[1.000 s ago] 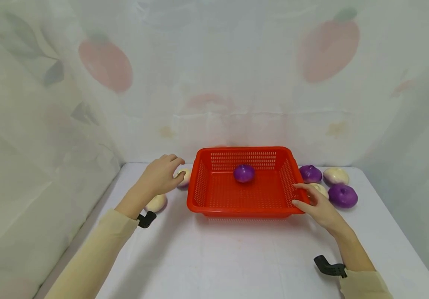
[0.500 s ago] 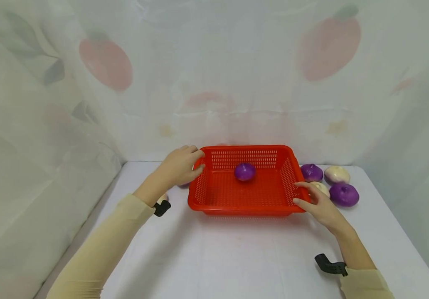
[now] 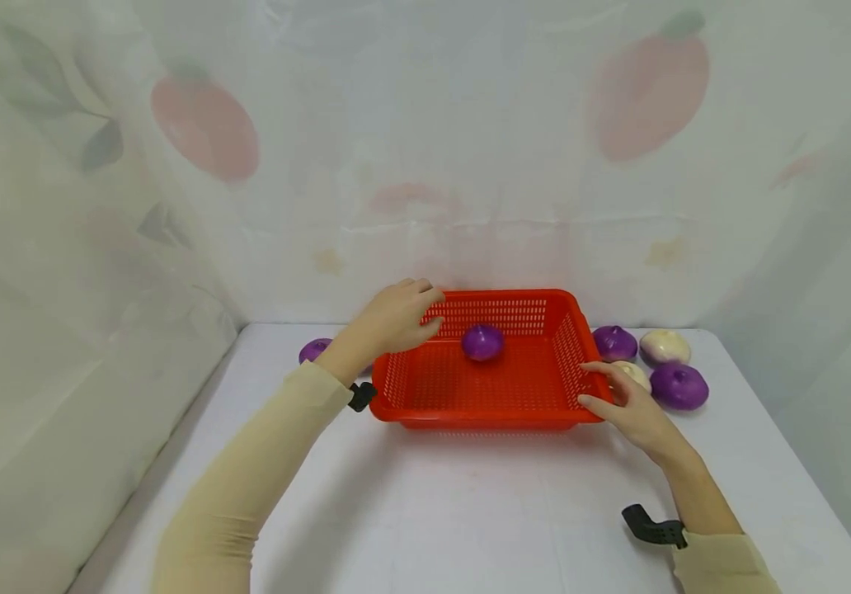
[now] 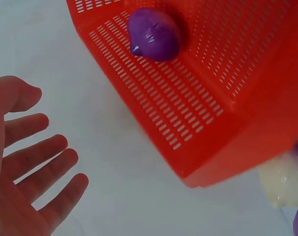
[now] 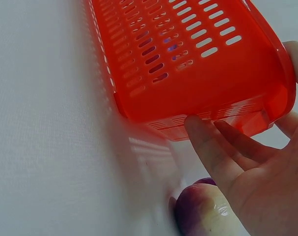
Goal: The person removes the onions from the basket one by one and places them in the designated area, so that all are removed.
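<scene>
A red plastic basket (image 3: 485,418) with slotted walls stands on the white table, one purple onion (image 3: 482,342) inside it. Over the basket's left side hovers my left hand (image 3: 399,318), nothing in it. The left wrist view shows its fingers (image 4: 60,145) spread loosely, apart from the basket. My right hand (image 3: 637,412) grips the basket's right end. In the right wrist view, the thumb is at the rim and the fingertips (image 5: 195,123) lie against the outer wall. A white-and-purple bulb (image 5: 205,211) sits on the table close below that hand.
Right of the basket lie two purple onions (image 3: 679,386) and two whitish bulbs (image 3: 665,347), one partly behind my right hand. At the left, a purple onion (image 3: 314,350) shows beside my left forearm, which covers other bulbs. A white printed curtain (image 3: 425,165) hangs behind the table.
My left hand has moved right, from beside the basket to above its left part. A purple onion at the left has come into sight. The right hand and basket stay put.
</scene>
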`<state>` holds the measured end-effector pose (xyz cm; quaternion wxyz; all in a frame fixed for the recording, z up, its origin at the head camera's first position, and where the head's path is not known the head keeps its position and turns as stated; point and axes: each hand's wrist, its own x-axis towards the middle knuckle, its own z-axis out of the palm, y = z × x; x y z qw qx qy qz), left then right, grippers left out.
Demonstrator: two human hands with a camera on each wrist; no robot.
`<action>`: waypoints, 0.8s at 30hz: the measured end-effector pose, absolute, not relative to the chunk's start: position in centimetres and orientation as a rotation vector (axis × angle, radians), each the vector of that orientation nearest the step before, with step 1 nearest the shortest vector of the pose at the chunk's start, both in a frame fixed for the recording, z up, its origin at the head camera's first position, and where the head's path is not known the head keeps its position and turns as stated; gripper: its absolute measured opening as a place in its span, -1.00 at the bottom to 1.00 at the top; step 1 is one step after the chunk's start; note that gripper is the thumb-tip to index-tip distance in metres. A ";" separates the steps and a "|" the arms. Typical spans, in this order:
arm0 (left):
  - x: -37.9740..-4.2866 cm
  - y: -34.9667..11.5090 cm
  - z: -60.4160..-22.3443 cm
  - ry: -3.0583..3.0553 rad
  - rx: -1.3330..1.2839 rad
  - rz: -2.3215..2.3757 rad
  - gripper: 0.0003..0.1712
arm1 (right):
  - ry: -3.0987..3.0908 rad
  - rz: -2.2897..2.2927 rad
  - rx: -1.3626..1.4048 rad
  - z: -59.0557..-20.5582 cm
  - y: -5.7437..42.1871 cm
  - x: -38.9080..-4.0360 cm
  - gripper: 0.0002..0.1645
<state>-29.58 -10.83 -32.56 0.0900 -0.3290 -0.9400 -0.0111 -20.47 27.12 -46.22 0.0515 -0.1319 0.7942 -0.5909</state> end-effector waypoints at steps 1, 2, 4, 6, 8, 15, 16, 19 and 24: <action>-29.8 -10.5 -32.7 -2.794 -0.981 -0.037 -0.54 | 2.417 -1.799 -0.399 -46.2 27.1 -20.4 -0.29; -30.0 -10.3 -32.9 -2.789 -0.986 -0.036 -0.54 | 2.420 -1.797 -0.397 -46.2 27.1 -20.4 -0.29; -30.5 -9.7 -33.3 -2.781 -0.994 -0.045 -0.54 | 2.424 -1.795 -0.393 -46.2 27.2 -20.4 -0.29; -31.0 -9.2 -33.7 -2.775 -1.000 -0.050 -0.56 | 2.423 -1.797 -0.391 -46.2 27.2 -20.3 -0.29; -31.4 -8.7 -34.0 -2.770 -1.011 -0.047 -0.56 | 2.416 -1.803 -0.391 -46.3 27.2 -20.3 -0.28; -33.1 -7.4 -35.7 -2.783 -0.995 0.034 -0.51 | 2.403 -1.808 -0.395 -46.4 26.9 -20.2 -0.28; -33.3 -7.2 -35.9 -2.786 -0.991 0.042 -0.51 | 2.402 -1.807 -0.396 -46.4 26.9 -20.2 -0.28; -33.7 -6.5 -36.6 -2.809 -0.986 0.046 -0.48 | 2.409 -1.799 -0.388 -46.3 26.7 -20.1 -0.27; -34.0 -5.2 -37.8 -2.860 -0.987 0.036 -0.42 | 2.413 -1.794 -0.375 -46.2 26.6 -20.1 -0.26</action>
